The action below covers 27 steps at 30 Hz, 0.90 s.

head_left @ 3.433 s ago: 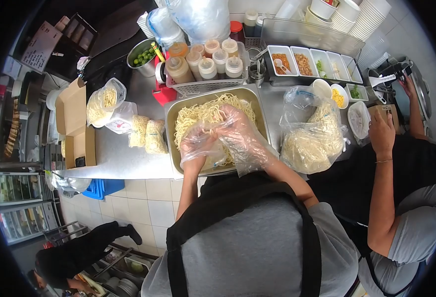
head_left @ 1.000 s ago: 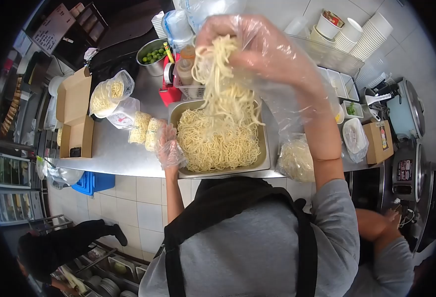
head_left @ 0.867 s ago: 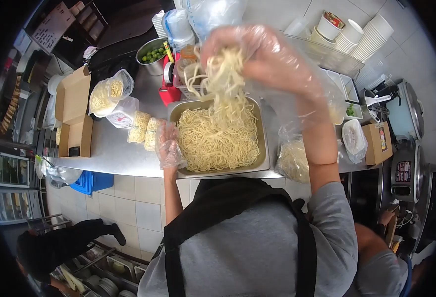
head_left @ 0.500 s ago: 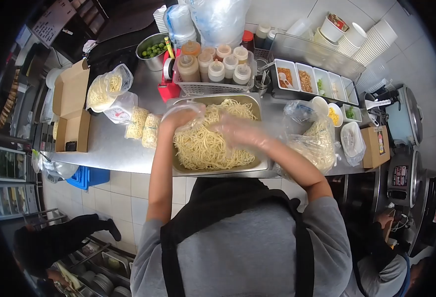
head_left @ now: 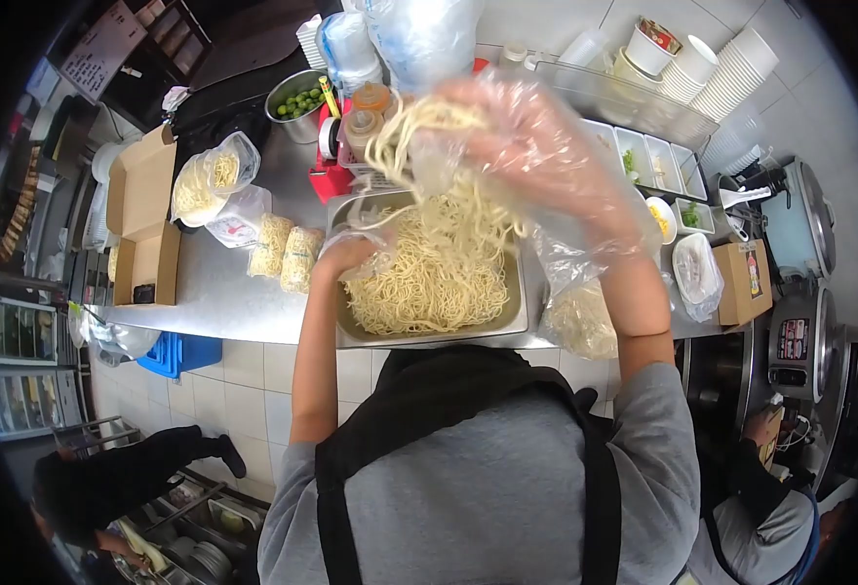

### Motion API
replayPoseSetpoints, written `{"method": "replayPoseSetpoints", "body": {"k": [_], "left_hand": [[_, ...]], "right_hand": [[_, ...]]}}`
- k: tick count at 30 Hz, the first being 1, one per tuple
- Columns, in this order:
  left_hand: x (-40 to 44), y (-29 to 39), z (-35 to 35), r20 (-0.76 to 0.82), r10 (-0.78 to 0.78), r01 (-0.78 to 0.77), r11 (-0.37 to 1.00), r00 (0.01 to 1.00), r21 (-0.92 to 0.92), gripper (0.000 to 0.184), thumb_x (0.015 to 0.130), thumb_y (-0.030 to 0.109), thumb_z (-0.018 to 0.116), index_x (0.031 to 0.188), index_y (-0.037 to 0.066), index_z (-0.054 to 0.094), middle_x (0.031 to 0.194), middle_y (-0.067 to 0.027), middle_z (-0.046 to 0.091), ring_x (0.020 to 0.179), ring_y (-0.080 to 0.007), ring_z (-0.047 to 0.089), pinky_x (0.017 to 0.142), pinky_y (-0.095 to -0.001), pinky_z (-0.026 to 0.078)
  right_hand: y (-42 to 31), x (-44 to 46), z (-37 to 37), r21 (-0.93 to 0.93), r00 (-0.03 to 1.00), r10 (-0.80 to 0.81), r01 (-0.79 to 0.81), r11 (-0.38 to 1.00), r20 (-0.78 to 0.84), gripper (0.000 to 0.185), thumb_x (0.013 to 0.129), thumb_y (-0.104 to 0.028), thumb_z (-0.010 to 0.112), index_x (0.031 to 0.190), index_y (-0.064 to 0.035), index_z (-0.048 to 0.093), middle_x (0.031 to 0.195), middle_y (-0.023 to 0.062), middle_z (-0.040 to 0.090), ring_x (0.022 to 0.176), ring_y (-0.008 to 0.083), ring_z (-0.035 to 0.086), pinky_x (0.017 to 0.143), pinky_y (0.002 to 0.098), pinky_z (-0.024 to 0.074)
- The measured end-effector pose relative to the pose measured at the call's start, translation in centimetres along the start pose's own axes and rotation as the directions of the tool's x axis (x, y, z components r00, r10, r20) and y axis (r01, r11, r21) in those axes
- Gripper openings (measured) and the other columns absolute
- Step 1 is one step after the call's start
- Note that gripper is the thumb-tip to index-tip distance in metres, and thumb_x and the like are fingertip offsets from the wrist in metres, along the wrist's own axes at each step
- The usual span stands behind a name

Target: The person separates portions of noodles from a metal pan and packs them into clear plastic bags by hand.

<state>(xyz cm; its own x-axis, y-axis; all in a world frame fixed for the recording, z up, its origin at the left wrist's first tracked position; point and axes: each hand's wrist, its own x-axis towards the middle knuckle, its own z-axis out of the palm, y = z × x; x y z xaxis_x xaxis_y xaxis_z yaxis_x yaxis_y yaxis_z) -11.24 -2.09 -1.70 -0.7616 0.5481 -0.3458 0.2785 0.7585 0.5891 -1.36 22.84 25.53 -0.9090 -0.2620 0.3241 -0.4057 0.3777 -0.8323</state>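
A steel pan (head_left: pixel 520 310) stands at the counter's front edge, heaped with pale noodles (head_left: pixel 424 288). My right hand (head_left: pixel 546 161), in a clear plastic glove, is raised high above the pan and closed on a bunch of noodles (head_left: pixel 419 127). Loose strands hang from it toward the heap, some blurred by motion. My left hand (head_left: pixel 351 255), also in a clear glove, is low at the pan's left side, against the noodles. Its fingers are partly hidden by the glove's loose plastic, and I cannot make out what they hold.
Left of the pan lie two noodle packs (head_left: pixel 285 255), an open cardboard box (head_left: pixel 146 244) and bagged noodles (head_left: pixel 216 180). Behind are sauce bottles (head_left: pixel 363 127) and a pot of limes (head_left: pixel 297 105). Topping trays (head_left: pixel 658 161) and a plastic bag (head_left: pixel 585 322) are right. Two people work nearby.
My right hand has risen from the pan, up and toward the camera, lifting a bunch of noodles. My left hand has shifted slightly down and stays at the pan's left side.
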Motion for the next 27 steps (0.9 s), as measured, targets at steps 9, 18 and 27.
{"method": "replayPoseSetpoints", "body": {"k": [9,18,27], "left_hand": [[0.3,-3.6,4.1,-0.208,0.138,-0.133,0.990,0.968,0.037,0.045,0.092,0.036,0.041,0.125,0.008,0.054,0.133,-0.0136,0.049,0.125,-0.0293,0.043,0.106,-0.0346,0.028],[-0.4,0.2,0.4,0.020,-0.223,0.224,0.968,0.975,-0.110,0.051,0.090,0.039,0.037,0.125,0.006,0.054,0.133,-0.0171,0.048,0.125,-0.0314,0.043,0.106,-0.0353,0.029],[-2.0,-1.0,2.0,-0.089,0.030,-0.041,0.991,0.996,-0.126,0.042,0.091,0.032,0.042,0.117,0.002,0.057,0.123,-0.0192,0.055,0.115,-0.0332,0.050,0.095,-0.0398,0.039]], "right_hand": [[-3.1,2.1,-1.2,0.425,0.925,-0.322,0.378,0.822,-0.200,0.023,0.077,0.009,0.055,0.097,-0.0010,0.063,0.087,0.0101,0.066,0.077,0.0141,0.064,0.067,0.0250,0.0540],[-3.9,4.0,-1.5,0.015,0.956,-0.292,0.292,0.956,0.037,0.022,0.071,0.011,0.061,0.090,0.0002,0.064,0.081,0.0100,0.066,0.067,0.0109,0.062,0.061,0.0199,0.0509],[-1.3,3.4,-1.3,-0.289,0.966,-0.175,0.226,0.930,0.191,0.023,0.066,0.005,0.058,0.087,-0.0042,0.063,0.087,0.0016,0.063,0.084,0.0135,0.058,0.078,0.0303,0.0469]]}}
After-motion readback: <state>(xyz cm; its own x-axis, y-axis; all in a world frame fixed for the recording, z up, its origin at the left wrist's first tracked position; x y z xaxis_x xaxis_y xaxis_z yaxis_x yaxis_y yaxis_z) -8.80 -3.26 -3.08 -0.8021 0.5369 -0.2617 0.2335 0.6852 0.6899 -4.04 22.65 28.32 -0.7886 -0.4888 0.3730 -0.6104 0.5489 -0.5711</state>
